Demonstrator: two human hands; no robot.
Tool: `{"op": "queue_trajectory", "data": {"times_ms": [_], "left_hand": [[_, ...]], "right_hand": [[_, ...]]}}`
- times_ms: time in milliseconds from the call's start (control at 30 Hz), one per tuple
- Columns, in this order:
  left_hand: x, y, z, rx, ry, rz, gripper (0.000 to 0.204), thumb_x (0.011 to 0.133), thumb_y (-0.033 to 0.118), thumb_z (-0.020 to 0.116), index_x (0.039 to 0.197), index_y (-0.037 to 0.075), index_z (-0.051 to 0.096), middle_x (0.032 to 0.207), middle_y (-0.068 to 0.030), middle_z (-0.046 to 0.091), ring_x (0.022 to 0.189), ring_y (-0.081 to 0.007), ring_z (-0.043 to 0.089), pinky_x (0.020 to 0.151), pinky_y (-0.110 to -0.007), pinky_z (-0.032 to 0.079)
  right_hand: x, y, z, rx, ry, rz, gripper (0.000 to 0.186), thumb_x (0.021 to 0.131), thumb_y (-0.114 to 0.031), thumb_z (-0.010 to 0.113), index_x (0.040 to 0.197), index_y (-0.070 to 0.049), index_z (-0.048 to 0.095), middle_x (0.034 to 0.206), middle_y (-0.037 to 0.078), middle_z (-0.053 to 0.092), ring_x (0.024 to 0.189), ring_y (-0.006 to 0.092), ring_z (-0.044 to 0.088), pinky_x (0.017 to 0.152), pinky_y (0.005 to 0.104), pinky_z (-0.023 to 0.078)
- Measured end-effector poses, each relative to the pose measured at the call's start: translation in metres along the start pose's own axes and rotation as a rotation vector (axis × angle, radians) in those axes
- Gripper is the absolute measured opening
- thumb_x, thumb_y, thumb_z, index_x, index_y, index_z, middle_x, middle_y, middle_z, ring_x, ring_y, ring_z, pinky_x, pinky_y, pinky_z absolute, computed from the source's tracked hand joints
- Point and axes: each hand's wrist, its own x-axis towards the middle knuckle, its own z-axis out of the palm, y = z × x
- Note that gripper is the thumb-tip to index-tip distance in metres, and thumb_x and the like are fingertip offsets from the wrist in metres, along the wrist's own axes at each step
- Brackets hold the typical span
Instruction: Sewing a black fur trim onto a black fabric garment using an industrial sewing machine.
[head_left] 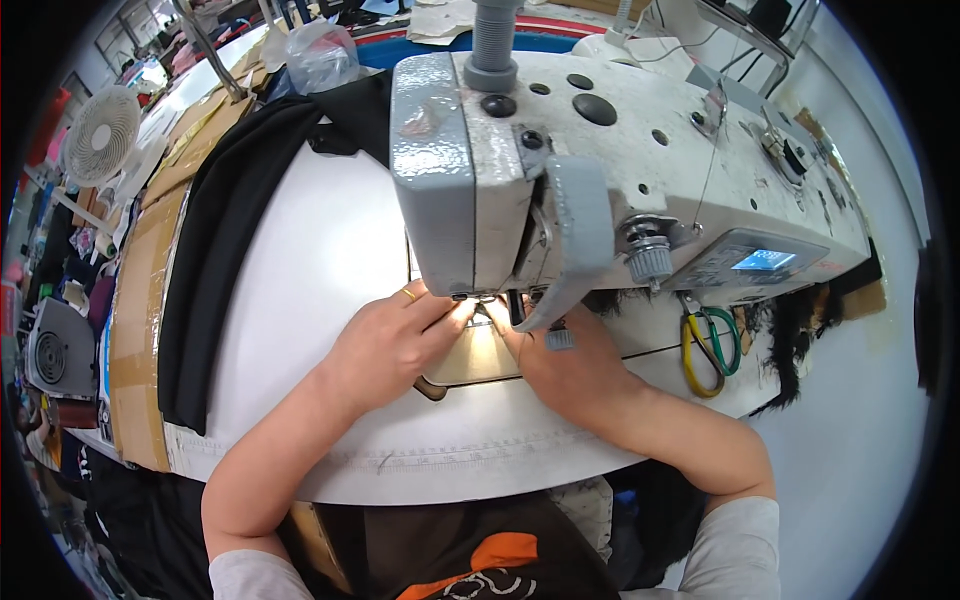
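At the middle of the table stands a white and grey sewing machine, its lamp lighting the metal plate under the needle area. My left hand, a ring on one finger, comes in from the left with fingers pressed together close to the presser foot. From the other side my right hand reaches in, its fingers partly behind the machine's grey guard. The fingertips of both hands meet around a small dark piece, too hidden to name. Below the left hand a small brown part shows.
Scissors with yellow and green handles lie to the right, beside dark fuzzy scraps. Black fabric lies along the table's left, next to taped cardboard. A white fan and clear plastic bag are farther back.
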Motion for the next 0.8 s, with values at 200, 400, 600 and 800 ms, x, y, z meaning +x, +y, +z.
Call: {"op": "queue_trajectory", "data": {"times_ms": [200, 400, 600, 800], "left_hand": [[-0.004, -0.002, -0.002, 0.005, 0.017, -0.002, 0.028, 0.083, 0.006, 0.070, 0.111, 0.001, 0.067, 0.103, -0.0066, 0.063, 0.101, -0.0238, 0.063, 0.074, -0.033, 0.059], [-0.006, -0.006, -0.005, 0.046, -0.065, 0.020, 0.026, 0.080, 0.007, 0.067, 0.106, 0.002, 0.067, 0.104, -0.0070, 0.059, 0.102, -0.0221, 0.064, 0.074, -0.032, 0.059], [-0.002, -0.003, 0.001, 0.083, 0.012, 0.028, 0.017, 0.079, 0.007, 0.065, 0.095, 0.003, 0.064, 0.103, -0.0077, 0.057, 0.101, -0.0219, 0.065, 0.076, -0.031, 0.059], [-0.004, -0.006, 0.004, -0.009, 0.028, -0.028, 0.024, 0.080, 0.008, 0.066, 0.104, 0.004, 0.068, 0.099, -0.0105, 0.065, 0.088, -0.0298, 0.066, 0.070, -0.040, 0.056]], "right_hand": [[-0.001, -0.003, 0.001, 0.194, -0.032, 0.123, 0.018, 0.090, -0.009, 0.058, 0.103, -0.002, 0.067, 0.107, 0.017, 0.065, 0.106, 0.0350, 0.060, 0.091, 0.0470, 0.050], [-0.007, 0.005, -0.001, 0.138, -0.317, 0.244, 0.039, 0.094, -0.013, 0.058, 0.132, -0.013, 0.069, 0.107, 0.006, 0.069, 0.101, 0.0233, 0.067, 0.087, 0.0393, 0.051], [-0.007, 0.008, -0.001, -0.015, -0.266, 0.121, 0.039, 0.090, -0.008, 0.062, 0.128, -0.010, 0.070, 0.102, 0.003, 0.068, 0.100, 0.0226, 0.067, 0.084, 0.0386, 0.051], [-0.006, 0.015, 0.002, 0.008, -0.186, 0.032, 0.043, 0.086, -0.005, 0.063, 0.128, -0.010, 0.071, 0.100, 0.005, 0.066, 0.098, 0.0242, 0.065, 0.084, 0.0391, 0.050]]}}
